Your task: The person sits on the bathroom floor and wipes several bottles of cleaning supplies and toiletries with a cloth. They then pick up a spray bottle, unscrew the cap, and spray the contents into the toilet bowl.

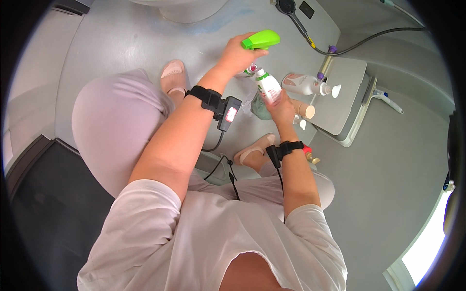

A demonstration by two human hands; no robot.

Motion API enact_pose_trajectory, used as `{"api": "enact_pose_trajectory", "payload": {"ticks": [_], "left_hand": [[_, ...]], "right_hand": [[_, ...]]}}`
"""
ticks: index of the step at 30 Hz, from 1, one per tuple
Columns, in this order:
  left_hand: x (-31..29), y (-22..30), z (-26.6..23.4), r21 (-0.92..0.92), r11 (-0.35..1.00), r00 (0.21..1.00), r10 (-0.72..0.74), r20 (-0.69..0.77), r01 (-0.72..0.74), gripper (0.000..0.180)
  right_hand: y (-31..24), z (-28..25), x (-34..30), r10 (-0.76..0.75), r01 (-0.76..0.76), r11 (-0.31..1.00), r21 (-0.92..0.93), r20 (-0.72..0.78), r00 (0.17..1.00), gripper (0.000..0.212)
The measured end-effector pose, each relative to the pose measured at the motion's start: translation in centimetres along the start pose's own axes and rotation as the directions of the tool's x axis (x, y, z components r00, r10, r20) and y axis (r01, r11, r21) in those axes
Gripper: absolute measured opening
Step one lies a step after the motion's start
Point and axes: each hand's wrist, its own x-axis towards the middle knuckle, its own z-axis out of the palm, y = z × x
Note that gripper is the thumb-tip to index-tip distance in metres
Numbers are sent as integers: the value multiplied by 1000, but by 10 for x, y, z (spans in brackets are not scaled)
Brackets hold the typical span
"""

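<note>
My left hand (236,57) is closed around a bright green spray trigger head (264,39), held above the floor. Just under that hand a small white, green and pink piece (251,69) shows; whether it joins the spray head I cannot tell. In my right hand (281,107) is a white bottle (268,86) with a green band at its neck, tilted toward the left hand. A grey-green cloth (260,107) lies just left of the right hand, partly behind it. Beyond it is a pump bottle (302,84) with a white pump, lying on its side.
A beige-capped bottle (305,110) and a red bottle (308,152) lie by my right wrist. Farther right are a grey panel (342,94) and a white-handled squeegee (388,102). A black shower head (286,7) with its hose is at the back; a white toilet base (191,10) stands far left.
</note>
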Motion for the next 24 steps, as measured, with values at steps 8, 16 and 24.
{"api": "enact_pose_trajectory", "payload": {"ticks": [8,16,24], "left_hand": [[1,-6,4,4,1000,999,30,-17,-30,44],[3,-12,3,-28,1000,1000,0,-9,0,45],[2,-10,3,-14,999,999,-35,10,35,47]], "right_hand": [[2,-5,5,-9,10,999,-47,16,1000,71],[0,-7,6,-36,38,995,-94,24,999,67],[-3,-12,5,-31,35,993,-110,43,999,67]]}}
